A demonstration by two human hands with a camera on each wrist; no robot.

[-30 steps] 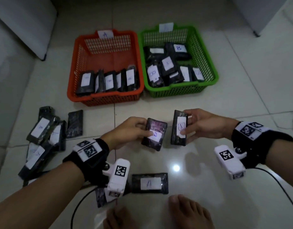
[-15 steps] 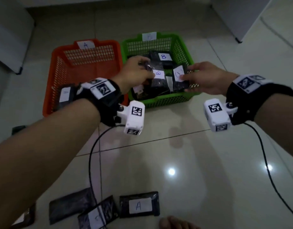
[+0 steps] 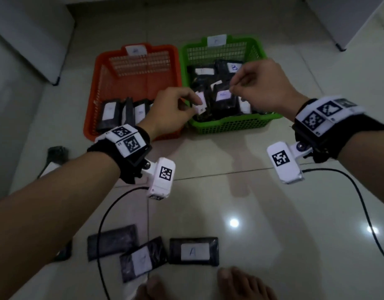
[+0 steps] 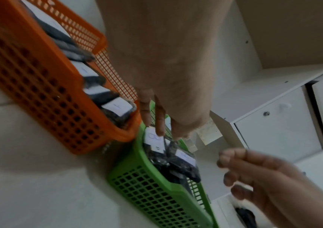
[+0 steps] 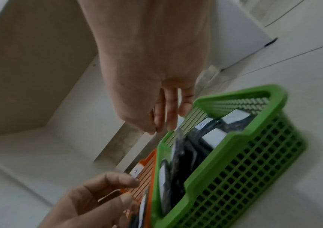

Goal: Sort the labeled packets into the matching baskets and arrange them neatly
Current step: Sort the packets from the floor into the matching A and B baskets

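Note:
The orange basket [image 3: 90, 118], labelled A, holds a row of upright black packets [image 3: 110, 114] along its near wall. Beside it the green basket [image 3: 230, 126] is crowded with B packets. My left hand [image 3: 196, 105] reaches over the green basket's left end. Its fingertips pinch the top of a B packet [image 3: 201, 108] that stands against the wall, also seen in the left wrist view as the B packet [image 4: 152, 138]. My right hand [image 3: 232, 88] hovers over the middle of the green basket with curled fingers, holding nothing, just above a labelled packet [image 3: 223, 96].
Loose packets lie on the tiled floor near my feet [image 3: 241, 284]: one marked A [image 3: 194, 252], one tilted [image 3: 143, 258] and one face-down [image 3: 112, 241]. More lie at the left [image 3: 56, 152]. Black cables [image 3: 349, 187] trail from both wrists. White cabinets [image 3: 24, 33] stand at the back.
Both hands carried packets from the floor up to the green basket. The right hand's packet now lies in the basket and that hand has let go. The left hand has lowered its packet at the left end.

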